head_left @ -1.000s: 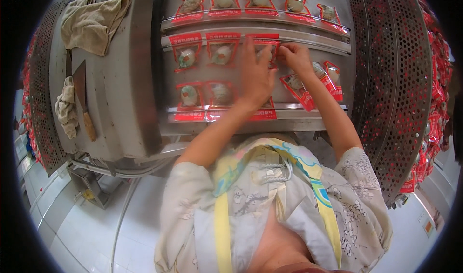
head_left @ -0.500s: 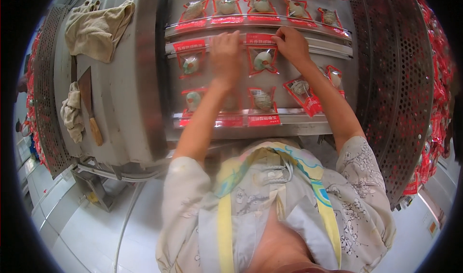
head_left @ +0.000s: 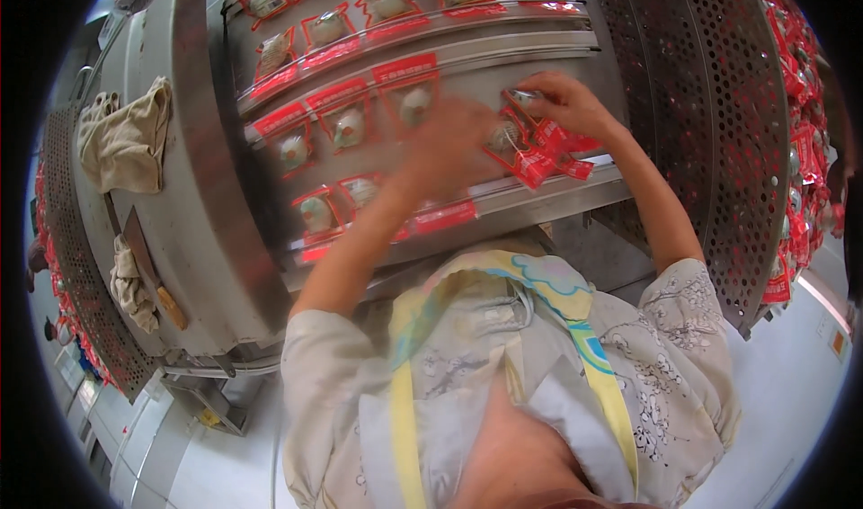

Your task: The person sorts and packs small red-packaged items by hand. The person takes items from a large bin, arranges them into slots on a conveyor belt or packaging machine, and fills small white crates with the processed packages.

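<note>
My right hand (head_left: pixel 568 104) has its fingers closed at the top of a small clear-and-red packet (head_left: pixel 523 96) near the right end of the metal tray. Below it lies another loose packet (head_left: pixel 535 163) with a pale egg-shaped item inside. My left hand (head_left: pixel 449 140), smeared by motion, is just left of these loose packets; its fingers do not show clearly. Left of it, a row of packets (head_left: pixel 348 129) lies with red ends against a metal bar (head_left: pixel 503 50). Nearer me are more packets (head_left: pixel 316 214), partly hidden by my left forearm.
Beyond the bar lies another row of packets (head_left: pixel 388 4). Perforated metal panels (head_left: pixel 710 104) flank the station, with heaped red packets (head_left: pixel 803 149) past the right one. On the left metal ledge rest a cloth glove (head_left: pixel 126 136), a crumpled cloth (head_left: pixel 130 284) and a wooden-handled scraper (head_left: pixel 171 307).
The view has turned, tilting the tray. Both hands have left the bar: my right hand is now on the loose packets at the right, with my left hand moving near them.
</note>
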Motion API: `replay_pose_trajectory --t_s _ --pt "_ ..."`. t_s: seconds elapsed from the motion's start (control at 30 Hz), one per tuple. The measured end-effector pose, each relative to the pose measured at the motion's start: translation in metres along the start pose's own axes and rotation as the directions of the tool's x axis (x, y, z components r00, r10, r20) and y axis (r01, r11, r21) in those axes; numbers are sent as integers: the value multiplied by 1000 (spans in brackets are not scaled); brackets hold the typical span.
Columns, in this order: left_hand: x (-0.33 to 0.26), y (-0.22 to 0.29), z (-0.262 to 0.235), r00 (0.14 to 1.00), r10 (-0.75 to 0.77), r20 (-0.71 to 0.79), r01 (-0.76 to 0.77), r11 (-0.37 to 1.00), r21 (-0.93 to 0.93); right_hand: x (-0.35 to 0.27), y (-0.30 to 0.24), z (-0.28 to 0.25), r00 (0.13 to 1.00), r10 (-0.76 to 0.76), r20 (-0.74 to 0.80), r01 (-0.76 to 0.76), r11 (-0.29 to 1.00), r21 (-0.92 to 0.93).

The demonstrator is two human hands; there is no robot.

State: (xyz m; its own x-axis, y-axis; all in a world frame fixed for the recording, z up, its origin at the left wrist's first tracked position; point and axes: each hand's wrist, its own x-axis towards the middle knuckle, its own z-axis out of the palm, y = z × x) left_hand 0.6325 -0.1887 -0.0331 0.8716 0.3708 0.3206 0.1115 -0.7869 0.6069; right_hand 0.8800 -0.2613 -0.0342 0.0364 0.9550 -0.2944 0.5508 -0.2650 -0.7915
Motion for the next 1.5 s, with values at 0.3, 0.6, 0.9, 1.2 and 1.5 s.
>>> replay_pose_trajectory --t_s 0.3,0.6,0.9,1.2,1.5 --pt "18 15 56 959 -271 -79 260 958 -121 -18 0 -17 997 -61 42 73 895 -440" --pt "36 -14 86 691 -640 -335 335 695 -636 21 18 9 965 -223 -139 235 969 80" --pt "30 -26 98 537 -794 -285 448 555 -701 43 14 14 1000 -10 -5 11 881 472" --pt "33 -21 84 443 -869 -218 443 424 -789 40 5 12 980 112 164 -179 857 484" --pt "27 -21 94 426 -872 -241 339 400 -852 42 5 8 966 179 186 -252 812 527"
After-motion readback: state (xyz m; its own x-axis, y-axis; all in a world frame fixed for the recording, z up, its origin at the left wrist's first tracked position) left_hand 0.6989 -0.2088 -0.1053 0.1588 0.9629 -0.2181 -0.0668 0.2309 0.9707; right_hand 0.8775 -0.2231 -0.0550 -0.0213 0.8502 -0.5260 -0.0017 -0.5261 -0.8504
